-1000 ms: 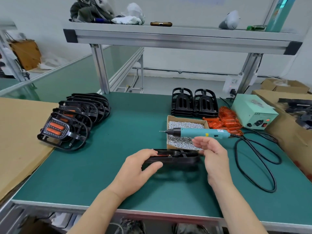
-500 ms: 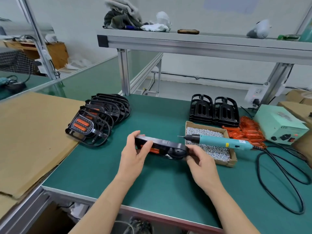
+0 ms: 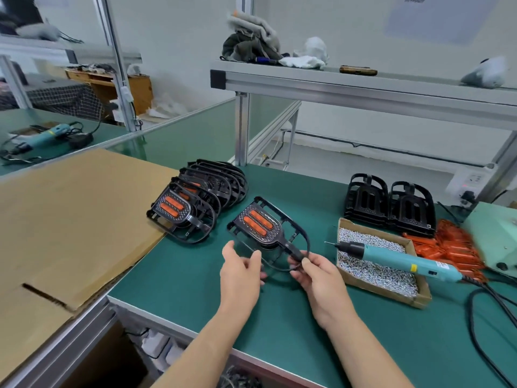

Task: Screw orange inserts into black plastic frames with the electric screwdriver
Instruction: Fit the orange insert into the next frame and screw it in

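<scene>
A black plastic frame [image 3: 265,228] with two orange inserts showing is held tilted above the green mat. My left hand [image 3: 242,271] grips its near edge, and my right hand [image 3: 317,273] pinches its thin loop at the right. The teal electric screwdriver [image 3: 397,257] lies across a cardboard box of screws [image 3: 372,264], tip pointing left, with no hand on it. A row of frames with orange inserts [image 3: 195,205] leans at the left. Two stacks of bare black frames [image 3: 389,204] stand behind the box, with loose orange inserts [image 3: 450,247] at their right.
A flat cardboard sheet [image 3: 70,217] covers the bench to the left. A pale green power unit [image 3: 492,236] sits at the far right, its black cable [image 3: 486,326] looping over the mat. An aluminium shelf [image 3: 363,88] with rags spans overhead. Another screwdriver [image 3: 42,138] lies on the far bench.
The frame was turned from edge-on to face-up and carried left toward the leaning row. My view swung left too. The screwdriver stayed on the screw box.
</scene>
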A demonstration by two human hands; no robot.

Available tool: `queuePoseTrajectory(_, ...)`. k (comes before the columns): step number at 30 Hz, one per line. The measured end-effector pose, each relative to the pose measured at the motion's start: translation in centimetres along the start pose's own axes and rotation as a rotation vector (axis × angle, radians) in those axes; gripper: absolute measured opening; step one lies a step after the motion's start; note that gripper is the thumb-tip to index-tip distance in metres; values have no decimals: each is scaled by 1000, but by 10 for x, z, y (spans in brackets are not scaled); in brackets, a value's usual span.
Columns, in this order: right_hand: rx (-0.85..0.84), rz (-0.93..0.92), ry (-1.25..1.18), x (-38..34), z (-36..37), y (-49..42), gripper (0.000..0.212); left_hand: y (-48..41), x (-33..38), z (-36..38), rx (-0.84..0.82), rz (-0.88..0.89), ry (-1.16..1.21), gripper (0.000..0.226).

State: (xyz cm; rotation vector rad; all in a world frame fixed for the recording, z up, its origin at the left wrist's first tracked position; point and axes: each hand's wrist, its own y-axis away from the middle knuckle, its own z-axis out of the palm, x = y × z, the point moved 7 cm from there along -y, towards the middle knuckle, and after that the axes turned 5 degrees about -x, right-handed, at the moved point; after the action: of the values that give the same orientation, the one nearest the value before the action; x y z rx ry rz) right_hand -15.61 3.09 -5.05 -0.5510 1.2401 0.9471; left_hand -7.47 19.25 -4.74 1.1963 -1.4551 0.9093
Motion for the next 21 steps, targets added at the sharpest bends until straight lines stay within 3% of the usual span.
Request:
queuePoseTrajectory(6, -103, -94, 175, 3, 23, -2, 22, -7, -11, -8, 66, -75, 141, 27)
queuePoseTrajectory(10, -91, -176, 347, 6, 23, 1, 26, -13, -13, -24, 170, -78, 155, 31)
queuePoseTrajectory(16, -58, -157, 390, 9, 20, 1, 24, -31, -15, -73, 392, -106, 106, 39)
queuePoseTrajectory(20, -76, -163, 452, 11, 22, 3, 26, -36, -16, -98, 460, -136, 1, 10)
queuePoseTrajectory(21, -76, -164, 462, 11, 22, 3, 25, -39, -18, -104, 481, -145, -26, 15)
